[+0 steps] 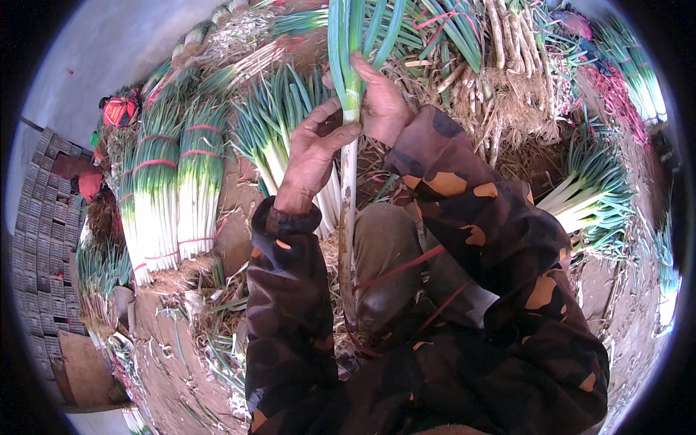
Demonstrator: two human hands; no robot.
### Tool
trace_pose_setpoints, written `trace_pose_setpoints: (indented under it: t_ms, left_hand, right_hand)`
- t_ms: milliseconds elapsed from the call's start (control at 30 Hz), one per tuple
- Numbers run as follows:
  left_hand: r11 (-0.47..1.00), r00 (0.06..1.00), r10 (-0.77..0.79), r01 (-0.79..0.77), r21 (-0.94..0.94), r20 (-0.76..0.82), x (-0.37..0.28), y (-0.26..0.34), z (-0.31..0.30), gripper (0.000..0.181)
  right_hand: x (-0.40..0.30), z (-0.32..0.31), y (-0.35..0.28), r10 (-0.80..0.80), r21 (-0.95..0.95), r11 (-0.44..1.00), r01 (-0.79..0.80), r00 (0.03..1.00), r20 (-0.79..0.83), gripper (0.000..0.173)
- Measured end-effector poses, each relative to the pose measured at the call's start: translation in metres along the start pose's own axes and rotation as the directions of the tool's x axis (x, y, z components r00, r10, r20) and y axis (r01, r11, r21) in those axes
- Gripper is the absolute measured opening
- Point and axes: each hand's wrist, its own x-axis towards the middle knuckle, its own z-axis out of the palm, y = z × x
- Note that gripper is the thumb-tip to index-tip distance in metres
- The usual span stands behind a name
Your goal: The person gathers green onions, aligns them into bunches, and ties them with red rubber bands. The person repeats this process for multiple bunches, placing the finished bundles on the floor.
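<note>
One long green onion stalk (348, 190) stands upright before me, its white shank stained with soil low down and its green leaves rising out of view at the top. My left hand (321, 147) grips it between thumb and fingers where the white turns green. Slightly higher and to the right, my right hand (380, 100) has its thumb on the leaf base, with its fingers partly hidden behind the stalk. Behind my left hand lies a loose pile of peeled green onions (274, 147). A red strap (402, 269) crosses over my knee.
Green onion bundles tied with red bands (157, 201) stand at left. Unpeeled onions with roots (511, 92) lie at upper right, above another peeled pile (587, 201). Stacked crates (41, 234) line the far left. Peelings litter the floor (168, 353).
</note>
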Motion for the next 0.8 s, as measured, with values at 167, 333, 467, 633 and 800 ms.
trace_pose_setpoints:
  t_ms: [167,333,467,633,800]
  left_hand:
    - [0.977,0.996,-0.005,0.025,-0.213,0.091,0.015,0.004,0.016,0.054]
    - [0.968,0.997,0.006,0.014,-0.251,0.078,0.018,-0.013,0.0,0.048]
    - [0.949,0.998,-0.018,0.034,-0.313,0.053,0.022,-0.015,0.005,0.045]
    - [0.963,0.984,0.062,-0.103,-0.251,-0.166,0.021,-0.021,0.023,0.022]
    - [0.976,0.95,0.136,-0.08,0.203,-0.28,0.003,-0.026,0.02,0.019]
  right_hand:
    - [-0.008,-0.007,-0.021,0.141,-0.018,0.99,-0.14,0.988,0.063,0.037]
    - [-0.014,-0.002,-0.014,0.192,-0.045,0.981,-0.19,0.981,0.034,0.038]
    - [-0.008,-0.009,-0.01,0.169,0.013,0.985,-0.17,0.984,0.055,0.035]
    - [-0.01,-0.008,-0.001,0.108,-0.069,0.991,-0.117,0.987,-0.116,0.027]
    - [0.0,-0.016,0.001,0.1,-0.036,0.994,-0.107,0.983,-0.153,0.025]
